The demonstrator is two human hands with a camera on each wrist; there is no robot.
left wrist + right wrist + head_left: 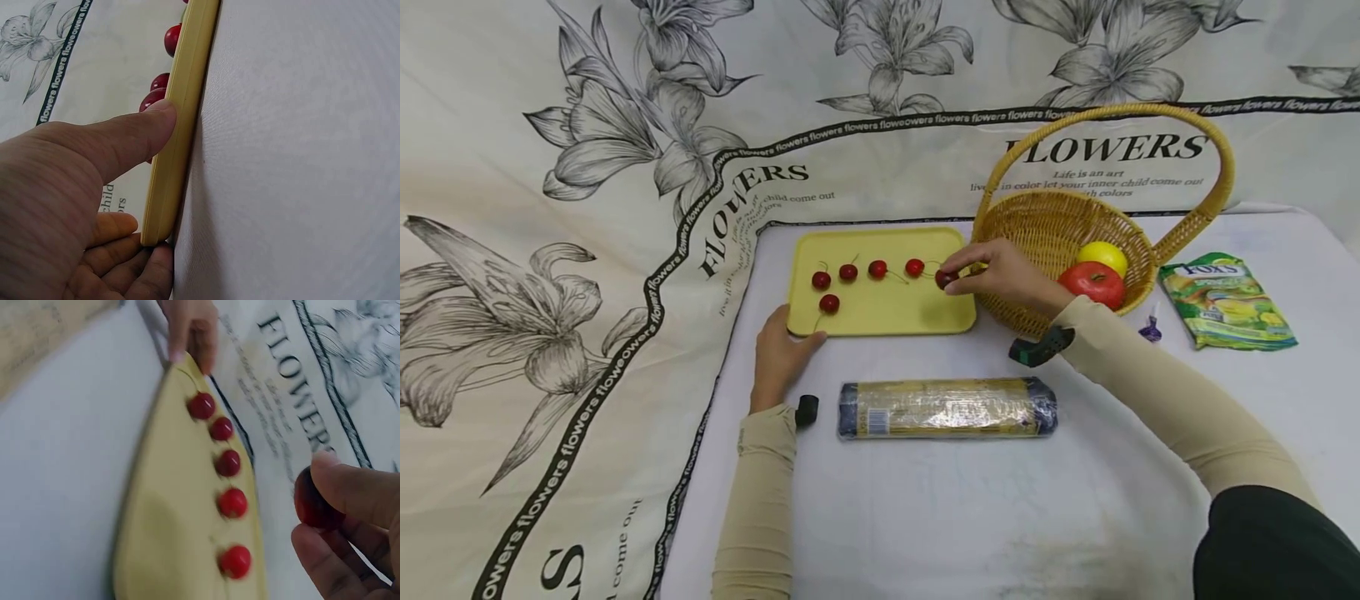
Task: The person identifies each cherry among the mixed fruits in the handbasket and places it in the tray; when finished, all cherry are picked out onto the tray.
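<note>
Between thumb and fingertips, my right hand (1000, 271) pinches a dark red cherry (312, 501) over the right end of a yellow tray (895, 317). My left hand (780, 354) grips the tray's near left corner, its thumb on the front edge and its fingers round the side, as the left wrist view shows. Several red cherries with stems lie on the tray. Most form a row along the back, including a bright one (914, 267) nearest my right hand. Another cherry (829, 304) sits in front of the row's left end.
Right of the tray stands a tall-handled wicker basket (1037, 218) holding a red apple (1093, 283) and a yellow fruit (1103, 257). Beyond it lie a purple-wrapped lollipop (1151, 329) and a green FOX'S candy bag (1228, 302). A plastic-wrapped roll (947, 408) lies in front of the tray.
</note>
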